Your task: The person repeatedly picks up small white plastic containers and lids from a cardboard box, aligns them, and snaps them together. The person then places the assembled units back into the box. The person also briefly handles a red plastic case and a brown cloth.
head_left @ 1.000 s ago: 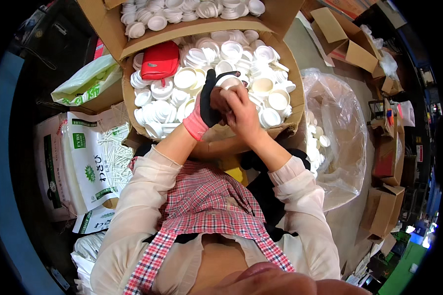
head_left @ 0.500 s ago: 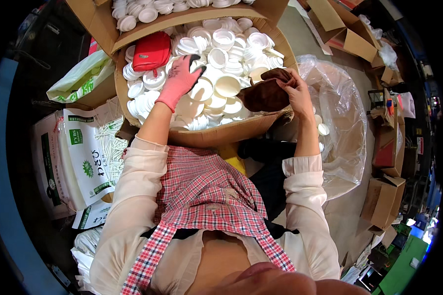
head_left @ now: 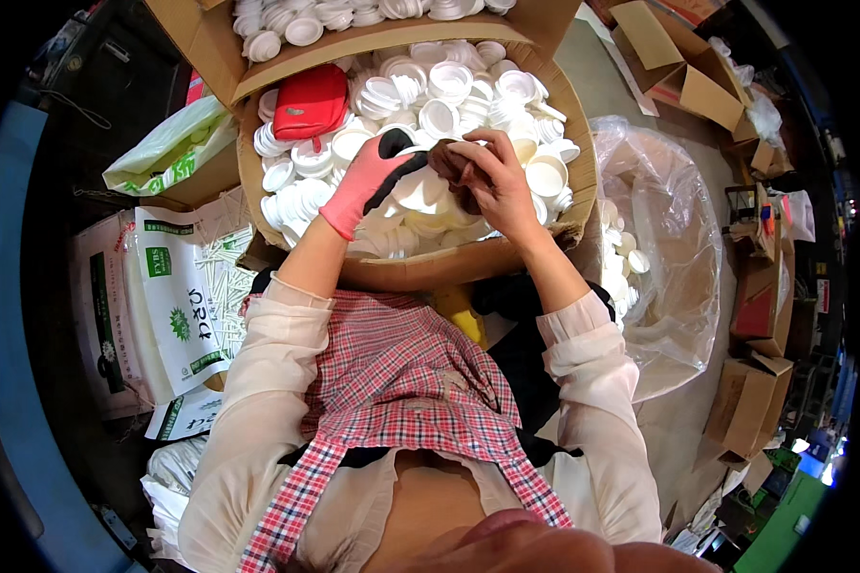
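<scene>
My left hand (head_left: 365, 183) wears a pink glove with black fingertips. Its thumb and fingers are closed around the edge of a white plastic lid (head_left: 414, 151), mostly hidden by the glove. Bare, my right hand (head_left: 499, 183) grips a crumpled dark brown cloth (head_left: 457, 172) right beside the gloved fingertips. Both hands are above a cardboard box (head_left: 420, 273) full of loose white lids (head_left: 449, 81), some in stacks. A red zip pouch (head_left: 311, 102) lies on the lids at the box's far left.
Behind stands another carton (head_left: 373, 48) of white lids. At right, a clear plastic bag (head_left: 674, 277) holds more lids. On the left are a printed white bag (head_left: 167, 315), thin white sticks (head_left: 225, 286) and a green-white bag (head_left: 167, 148). Open cartons (head_left: 750, 406) line the right side.
My right hand has moved left with the brown cloth, bringing it up to my left hand. My left hand has come slightly nearer and now pinches a lid. The view has shifted a little.
</scene>
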Available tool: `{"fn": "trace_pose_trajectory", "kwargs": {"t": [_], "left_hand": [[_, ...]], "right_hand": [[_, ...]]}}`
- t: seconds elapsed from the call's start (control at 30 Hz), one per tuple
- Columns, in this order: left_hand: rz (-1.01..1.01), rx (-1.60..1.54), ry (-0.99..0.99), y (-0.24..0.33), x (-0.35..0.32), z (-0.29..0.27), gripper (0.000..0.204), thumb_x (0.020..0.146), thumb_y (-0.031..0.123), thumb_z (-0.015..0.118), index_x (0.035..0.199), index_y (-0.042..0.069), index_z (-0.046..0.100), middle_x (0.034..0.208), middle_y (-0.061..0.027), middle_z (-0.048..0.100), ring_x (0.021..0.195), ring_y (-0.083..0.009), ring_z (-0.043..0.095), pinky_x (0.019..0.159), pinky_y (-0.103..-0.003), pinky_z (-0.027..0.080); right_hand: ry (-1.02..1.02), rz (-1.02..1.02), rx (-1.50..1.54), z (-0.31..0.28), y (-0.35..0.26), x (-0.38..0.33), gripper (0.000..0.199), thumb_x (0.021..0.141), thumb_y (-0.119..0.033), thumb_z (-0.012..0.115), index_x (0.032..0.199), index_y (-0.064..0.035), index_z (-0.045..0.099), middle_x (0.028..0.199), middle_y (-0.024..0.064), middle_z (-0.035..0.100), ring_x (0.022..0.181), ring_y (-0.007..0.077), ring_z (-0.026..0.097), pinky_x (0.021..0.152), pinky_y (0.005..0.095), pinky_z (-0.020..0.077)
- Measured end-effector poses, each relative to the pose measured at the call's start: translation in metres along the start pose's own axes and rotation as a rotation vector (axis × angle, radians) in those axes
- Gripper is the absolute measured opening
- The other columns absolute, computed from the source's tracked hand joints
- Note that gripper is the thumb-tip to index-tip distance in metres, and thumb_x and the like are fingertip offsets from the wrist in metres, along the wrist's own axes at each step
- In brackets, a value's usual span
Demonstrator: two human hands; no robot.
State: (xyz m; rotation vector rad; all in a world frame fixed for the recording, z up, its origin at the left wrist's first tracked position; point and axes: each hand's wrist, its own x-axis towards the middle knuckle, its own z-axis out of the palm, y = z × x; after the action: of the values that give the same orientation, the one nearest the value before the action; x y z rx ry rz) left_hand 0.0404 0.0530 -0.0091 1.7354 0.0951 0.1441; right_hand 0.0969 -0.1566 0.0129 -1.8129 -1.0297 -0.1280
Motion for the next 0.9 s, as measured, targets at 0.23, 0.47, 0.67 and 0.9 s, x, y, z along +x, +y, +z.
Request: {"fn": "trace_pose_trajectory", "kwargs": {"t": [0.23,0.47,0.67,0.9], "left_hand": [[0.713,0.473,0.243,0.025,-0.006,0.006,0.029,0.078,0.005,0.064,0.107,0.005,0.066,0.094,-0.0113,0.061,0.090,-0.0287,0.058,0.079,-0.034,0.048],[0.104,-0.500,0.022,0.015,-0.014,0.026,0.032,0.091,0.012,0.060,0.122,0.005,0.052,0.104,-0.0044,0.057,0.095,-0.0124,0.055,0.086,-0.030,0.048],[0.464,-0.302,0.072,0.013,-0.005,0.017,0.041,0.104,0.033,0.029,0.114,0.003,0.055,0.109,-0.0104,0.062,0.093,-0.0216,0.063,0.085,-0.032,0.051],[0.474,0.556,-0.237,-0.016,0.000,0.039,0.056,0.078,0.037,0.068,0.121,0.004,0.052,0.113,-0.0140,0.060,0.099,-0.0273,0.061,0.092,-0.040,0.047]], "right_hand": [[0.028,0.077,-0.060,0.028,-0.014,-0.011,0.035,0.071,0.003,0.062,0.105,-0.0031,0.058,0.093,0.0152,0.051,0.085,0.0328,0.056,0.076,0.0375,0.0473],[0.320,0.075,-0.132,0.023,-0.029,0.016,0.037,0.071,0.011,0.063,0.104,-0.0020,0.053,0.091,0.0147,0.049,0.077,0.0313,0.055,0.069,0.0363,0.0459],[0.043,0.024,-0.048,0.044,-0.025,-0.010,0.036,0.073,0.011,0.058,0.106,-0.0039,0.058,0.090,0.0124,0.050,0.080,0.0285,0.057,0.071,0.0340,0.0474],[0.122,-0.152,-0.164,0.030,-0.032,0.005,0.035,0.075,0.000,0.063,0.108,-0.0127,0.061,0.090,0.0124,0.050,0.071,0.0339,0.061,0.058,0.0407,0.0506]]}}
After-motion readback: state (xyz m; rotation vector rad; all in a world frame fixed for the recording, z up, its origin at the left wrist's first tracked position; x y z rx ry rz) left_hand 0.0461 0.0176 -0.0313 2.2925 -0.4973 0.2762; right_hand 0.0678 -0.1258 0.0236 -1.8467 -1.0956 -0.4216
